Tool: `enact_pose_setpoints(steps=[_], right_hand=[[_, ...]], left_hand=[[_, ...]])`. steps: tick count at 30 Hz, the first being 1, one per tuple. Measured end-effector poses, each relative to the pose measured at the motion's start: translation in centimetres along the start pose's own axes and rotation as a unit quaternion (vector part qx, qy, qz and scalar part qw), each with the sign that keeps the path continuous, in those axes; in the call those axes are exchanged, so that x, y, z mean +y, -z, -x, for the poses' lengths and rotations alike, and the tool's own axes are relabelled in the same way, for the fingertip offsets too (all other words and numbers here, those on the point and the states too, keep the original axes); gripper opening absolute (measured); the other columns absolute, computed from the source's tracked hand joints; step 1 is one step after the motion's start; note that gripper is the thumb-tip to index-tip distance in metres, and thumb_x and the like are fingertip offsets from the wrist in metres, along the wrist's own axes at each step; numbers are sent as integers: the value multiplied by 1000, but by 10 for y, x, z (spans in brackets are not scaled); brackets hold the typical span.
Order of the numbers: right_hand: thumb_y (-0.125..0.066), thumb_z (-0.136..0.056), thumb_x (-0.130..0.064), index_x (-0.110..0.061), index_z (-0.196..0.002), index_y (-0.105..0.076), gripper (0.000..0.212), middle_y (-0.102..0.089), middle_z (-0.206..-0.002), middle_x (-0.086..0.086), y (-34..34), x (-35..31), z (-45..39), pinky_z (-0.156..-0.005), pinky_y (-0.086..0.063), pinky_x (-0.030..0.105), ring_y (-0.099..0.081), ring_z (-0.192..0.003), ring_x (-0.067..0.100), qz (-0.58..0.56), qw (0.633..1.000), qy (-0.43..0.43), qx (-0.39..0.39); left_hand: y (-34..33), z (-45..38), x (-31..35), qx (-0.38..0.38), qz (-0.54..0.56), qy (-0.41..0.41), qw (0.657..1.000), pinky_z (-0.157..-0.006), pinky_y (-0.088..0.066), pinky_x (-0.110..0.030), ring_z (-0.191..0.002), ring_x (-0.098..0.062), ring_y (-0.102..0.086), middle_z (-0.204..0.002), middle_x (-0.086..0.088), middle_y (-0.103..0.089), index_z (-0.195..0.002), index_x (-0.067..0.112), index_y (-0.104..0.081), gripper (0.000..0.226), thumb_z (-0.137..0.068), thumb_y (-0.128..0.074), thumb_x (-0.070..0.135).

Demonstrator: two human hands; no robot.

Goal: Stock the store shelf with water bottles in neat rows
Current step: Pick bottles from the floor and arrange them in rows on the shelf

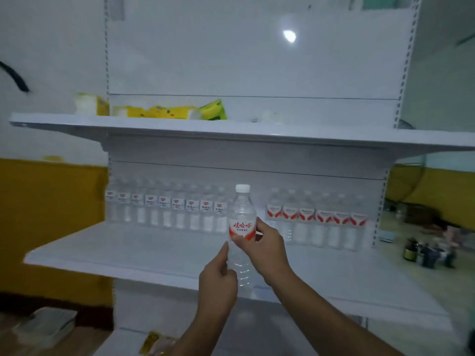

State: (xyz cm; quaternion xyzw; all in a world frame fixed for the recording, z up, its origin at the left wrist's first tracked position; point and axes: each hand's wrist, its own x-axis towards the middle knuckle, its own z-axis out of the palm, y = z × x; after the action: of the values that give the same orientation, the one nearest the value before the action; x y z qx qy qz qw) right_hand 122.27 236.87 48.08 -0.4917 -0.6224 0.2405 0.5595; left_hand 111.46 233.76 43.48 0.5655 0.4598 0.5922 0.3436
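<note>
**Bottle in hand, gap in back row still open**

Head view: water bottle [241,227] upright, in front of the middle shelf [133,250]. Right hand [267,249] grips it at the label, left hand [218,281] holds the lower body. Looks like the placing step. Left row [167,206] and right row [318,219] line the back; next move: seat it in the gap between, label forward. Bottles all look full, caps on
</note>
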Motion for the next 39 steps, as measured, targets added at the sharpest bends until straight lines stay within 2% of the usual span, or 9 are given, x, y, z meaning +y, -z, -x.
enact_pose_setpoints(steps=[6,8,11,15,22,27,30,34,39], right_hand=[[-81,-77,-25,-23,-114,-67,40,-71,-98,-12,99,20,25,-68,-52,11,-66,-85,-3,46,992,-30,110],[-82,-76,-24,-24,-114,-65,41,-70,-97,-14,126,25,34,-68,-51,9,-65,-85,-6,56,988,-41,140],[-84,-74,-23,-27,-114,-64,45,-69,-96,-15,157,30,43,-70,-52,10,-65,-85,-4,68,979,-59,183],[-85,-73,-23,-22,-119,-64,51,-72,-107,-6,170,40,45,-86,-57,27,-67,-96,7,85,972,-73,209],[-85,-72,-22,-24,-115,-61,49,-70,-103,-9,159,58,13,-85,-57,25,-67,-95,6,65,974,-75,203],[-84,-74,-21,-32,-107,-56,44,-65,-96,-17,130,71,-24,-67,-50,7,-63,-86,-3,52,982,-61,168],[-84,-74,-21,-31,-108,-57,44,-66,-98,-14,127,83,-44,-64,-47,4,-63,-86,-5,54,982,-61,169],[-84,-73,-22,-26,-111,-58,46,-64,-95,-14,165,99,-62,-63,-45,4,-59,-82,-6,89,975,-76,190],[-86,-71,-23,-26,-112,-56,52,-60,-95,-17,247,135,-79,-61,-43,5,-58,-80,-4,153,952,-108,243]], left_hand=[[-96,15,5,-116,-7,0,993,-101,-47,-33,-117,-11,-57,-134,9,-56,-139,32,-45,59,-90,-46,-1],[-120,26,9,-154,-1,-6,988,-107,-40,-30,-125,-12,-51,-139,7,-51,-142,28,-42,63,-89,-44,-5],[-147,38,18,-203,6,-27,979,-107,-36,-24,-125,-10,-50,-139,8,-50,-144,25,-39,66,-88,-41,-10],[-161,38,17,-229,12,-37,973,-110,-32,-25,-122,-3,-46,-140,5,-49,-144,21,-39,64,-89,-41,-11],[-160,11,8,-204,7,-43,978,-85,-35,3,-102,14,-50,-132,8,-53,-142,18,-40,60,-90,-44,-10],[-149,-23,-5,-175,-41,-49,982,-105,-40,-25,-122,-14,-53,-140,7,-48,-146,23,-34,62,-91,-46,-5],[-156,-40,-13,-172,-54,-57,982,-102,-43,-23,-119,-17,-56,-138,4,-52,-146,24,-34,65,-90,-46,-6],[-200,-57,-22,-219,-50,-63,972,-90,-34,4,-119,-2,-50,-138,11,-48,-146,24,-32,66,-89,-45,-7],[-281,-71,-24,-324,-20,-57,944,-103,-33,-12,-129,-7,-44,-146,10,-41,-147,23,-32,55,-96,-52,19]])
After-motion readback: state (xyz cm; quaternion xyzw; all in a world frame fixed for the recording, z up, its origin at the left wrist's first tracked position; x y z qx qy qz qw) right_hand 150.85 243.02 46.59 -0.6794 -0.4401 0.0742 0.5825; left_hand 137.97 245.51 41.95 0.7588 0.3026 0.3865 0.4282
